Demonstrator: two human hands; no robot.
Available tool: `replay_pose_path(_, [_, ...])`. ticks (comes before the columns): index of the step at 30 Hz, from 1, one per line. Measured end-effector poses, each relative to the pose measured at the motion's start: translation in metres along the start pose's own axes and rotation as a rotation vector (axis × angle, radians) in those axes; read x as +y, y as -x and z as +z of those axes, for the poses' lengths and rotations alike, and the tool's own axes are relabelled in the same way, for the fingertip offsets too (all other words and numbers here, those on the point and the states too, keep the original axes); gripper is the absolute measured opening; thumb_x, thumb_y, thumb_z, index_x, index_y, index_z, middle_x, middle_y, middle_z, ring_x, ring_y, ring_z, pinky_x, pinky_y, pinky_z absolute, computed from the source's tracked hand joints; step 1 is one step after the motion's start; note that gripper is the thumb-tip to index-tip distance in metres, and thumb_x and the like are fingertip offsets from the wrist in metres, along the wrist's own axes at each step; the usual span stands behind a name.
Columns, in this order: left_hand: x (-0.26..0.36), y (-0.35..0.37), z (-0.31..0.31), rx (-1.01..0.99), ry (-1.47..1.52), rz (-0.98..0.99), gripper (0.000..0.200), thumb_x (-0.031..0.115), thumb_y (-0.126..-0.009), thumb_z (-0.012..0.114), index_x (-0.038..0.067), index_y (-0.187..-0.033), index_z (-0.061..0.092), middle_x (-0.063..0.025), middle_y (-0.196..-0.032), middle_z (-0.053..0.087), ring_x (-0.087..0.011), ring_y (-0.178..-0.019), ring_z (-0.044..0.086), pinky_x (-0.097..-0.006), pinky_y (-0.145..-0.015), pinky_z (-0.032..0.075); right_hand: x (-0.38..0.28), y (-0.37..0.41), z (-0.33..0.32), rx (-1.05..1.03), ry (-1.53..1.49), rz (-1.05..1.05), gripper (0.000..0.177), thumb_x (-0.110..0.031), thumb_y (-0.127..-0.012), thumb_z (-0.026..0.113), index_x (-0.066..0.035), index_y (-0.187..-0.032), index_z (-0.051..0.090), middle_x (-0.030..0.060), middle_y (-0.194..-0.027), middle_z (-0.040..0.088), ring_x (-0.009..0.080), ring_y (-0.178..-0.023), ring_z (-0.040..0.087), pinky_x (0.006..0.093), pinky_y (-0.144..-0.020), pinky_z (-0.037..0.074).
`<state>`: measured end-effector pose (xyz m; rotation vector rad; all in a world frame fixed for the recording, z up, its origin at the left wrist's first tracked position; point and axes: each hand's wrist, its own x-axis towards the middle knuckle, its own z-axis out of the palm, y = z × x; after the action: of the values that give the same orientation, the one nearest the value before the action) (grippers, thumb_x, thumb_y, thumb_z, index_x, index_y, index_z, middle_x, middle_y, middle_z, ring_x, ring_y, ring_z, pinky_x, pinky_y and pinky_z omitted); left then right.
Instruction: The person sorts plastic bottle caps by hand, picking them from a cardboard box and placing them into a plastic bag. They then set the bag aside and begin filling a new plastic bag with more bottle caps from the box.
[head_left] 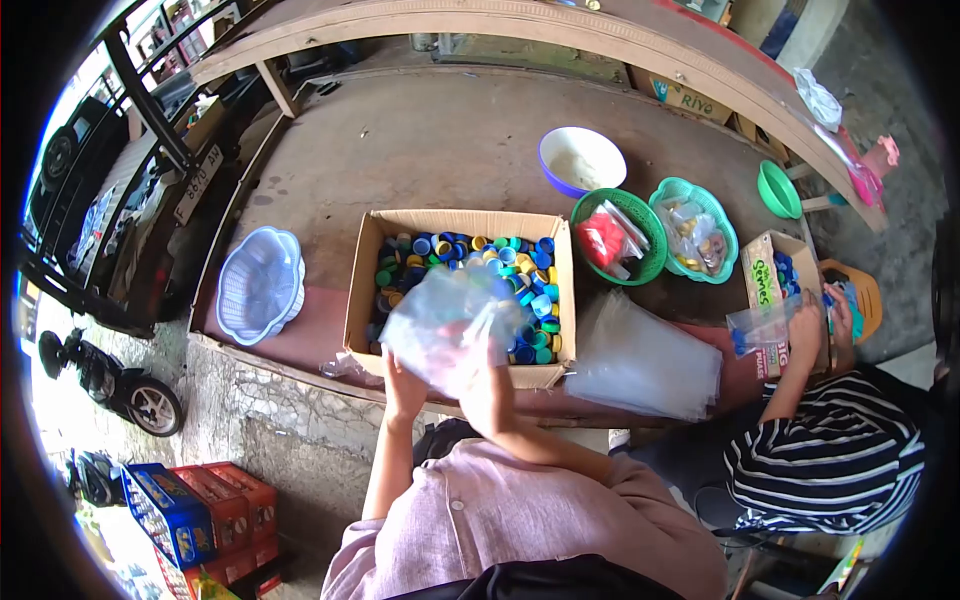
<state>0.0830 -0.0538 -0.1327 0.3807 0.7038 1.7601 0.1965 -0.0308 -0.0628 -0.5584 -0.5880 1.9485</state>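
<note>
A clear plastic bag (450, 325) is held up between my two hands over the near part of a cardboard box (568, 300). Blue, green and yellow bottle caps (530, 270) fill the box. My left hand (403, 388) grips the bag's lower left side. On its right side, my right hand (488, 395) closes round the plastic, with some fingers hidden by it. Whether anything lies inside the bag is too unclear to tell. Right of the box lies a stack of flat clear bags (645, 355).
A white-blue basket (261, 285) stands left on the table. Behind right are a purple-white bowl (583, 162), a green basket (640, 215) and a mint basket (725, 225), both holding bags. At right, a co-worker in a striped shirt (830, 450) handles plastic over a smaller box (768, 300).
</note>
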Motion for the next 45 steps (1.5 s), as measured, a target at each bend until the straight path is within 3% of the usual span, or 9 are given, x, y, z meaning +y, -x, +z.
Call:
replay_pose_path(1, [0.001, 0.002, 0.003, -0.068, -0.488, 0.200, 0.059, 0.047, -0.086, 0.039, 0.004, -0.126, 0.031, -0.0111, -0.121, 0.043, -0.0249, -0.110, 0.043, -0.0398, -0.097, 0.034, 0.019, -0.002, -0.002, -0.026, 0.283, -0.181, 0.043, -0.039, -0.092, 0.031, -0.006, -0.120, 0.036, 0.0100, -0.110, 0.046, 0.0237, -0.099, 0.050, 0.0366, -0.087, 0.040])
replay_pose_path(3, [-0.001, 0.012, -0.009, -0.057, 0.061, 0.067, 0.064, 0.050, -0.083, 0.043, 0.005, -0.127, 0.030, -0.0094, -0.123, 0.040, -0.0248, -0.112, 0.041, -0.0398, -0.099, 0.031, 0.026, 0.001, 0.000, -0.057, 0.558, -0.355, 0.038, -0.036, -0.093, 0.031, -0.006, -0.115, 0.040, 0.0109, -0.106, 0.049, 0.0265, -0.092, 0.054, 0.0348, -0.082, 0.044])
replay_pose_path(5, [0.005, 0.019, -0.009, -0.109, 0.210, 0.065, 0.066, 0.050, -0.082, 0.045, 0.006, -0.128, 0.029, -0.0089, -0.123, 0.040, -0.0246, -0.113, 0.040, -0.0396, -0.099, 0.030, 0.000, 0.005, 0.020, -0.348, -0.341, 0.164, 0.044, -0.040, -0.091, 0.032, -0.008, -0.121, 0.037, 0.0128, -0.111, 0.048, 0.0343, -0.098, 0.052, 0.0464, -0.085, 0.043])
replay_pose_path(8, [0.009, 0.037, -0.017, -0.089, 0.255, 0.137, 0.066, 0.044, -0.083, 0.045, 0.006, -0.133, 0.025, -0.0106, -0.124, 0.041, -0.0231, -0.114, 0.041, -0.0385, -0.096, 0.035, -0.004, 0.002, 0.011, -0.346, -0.461, 0.250, 0.044, -0.038, -0.091, 0.033, 0.000, -0.112, 0.044, 0.0149, -0.108, 0.052, 0.0330, -0.092, 0.057, 0.0418, -0.084, 0.045])
replay_pose_path(22, [0.040, 0.061, -0.057, 0.199, -0.536, 0.216, 0.036, -0.004, -0.074, 0.062, 0.002, -0.107, 0.049, -0.0035, -0.095, 0.060, -0.0102, -0.090, 0.055, -0.0246, -0.082, 0.042, -0.068, -0.061, -0.120, -0.154, -0.195, 0.032, 0.050, -0.043, -0.086, 0.041, -0.005, -0.118, 0.044, 0.0179, -0.113, 0.052, 0.0330, -0.097, 0.054, 0.0418, -0.082, 0.046])
replay_pose_path(25, [0.061, 0.053, -0.074, 0.154, -0.484, 0.194, 0.043, -0.001, -0.072, 0.066, 0.002, -0.111, 0.048, -0.0041, -0.099, 0.057, -0.0110, -0.091, 0.054, -0.0250, -0.081, 0.042, -0.061, -0.062, -0.120, 0.105, 0.276, 0.002, 0.045, -0.003, -0.078, 0.058, -0.003, -0.119, 0.040, 0.0154, -0.101, 0.056, 0.0251, -0.084, 0.060, 0.0314, -0.072, 0.052])
replay_pose_path(36, [0.224, 0.056, -0.094, 0.512, -0.298, 0.867, 0.043, 0.004, -0.077, 0.061, 0.004, -0.116, 0.045, -0.0063, -0.094, 0.056, -0.0121, -0.081, 0.055, -0.0276, -0.075, 0.048, 0.013, -0.078, -0.066, -0.017, 0.929, -0.283, 0.025, -0.005, -0.078, 0.059, -0.001, -0.102, 0.053, 0.0082, -0.096, 0.059, 0.0131, -0.081, 0.058, 0.0240, -0.068, 0.047])
replay_pose_path(40, [0.204, 0.041, -0.079, 0.596, -0.589, 0.682, 0.037, 0.002, -0.073, 0.063, 0.004, -0.108, 0.053, -0.0068, -0.095, 0.057, -0.0139, -0.081, 0.055, -0.0266, -0.076, 0.046, 0.038, -0.053, -0.022, -0.209, 1.056, -0.309, 0.023, -0.004, -0.077, 0.060, -0.003, -0.099, 0.053, 0.0081, -0.094, 0.059, 0.0116, -0.075, 0.059, 0.0225, -0.062, 0.046])
replay_pose_path(45, [0.131, 0.010, -0.028, -0.068, -0.968, 0.298, 0.035, 0.000, -0.063, 0.072, 0.003, -0.095, 0.059, -0.0021, -0.080, 0.059, -0.0081, -0.073, 0.054, -0.0223, -0.066, 0.044, 0.044, -0.029, 0.021, -0.397, 1.041, -0.348, 0.031, -0.011, -0.075, 0.066, 0.000, -0.101, 0.054, 0.0090, -0.090, 0.056, 0.0100, -0.069, 0.058, 0.0213, -0.056, 0.044])
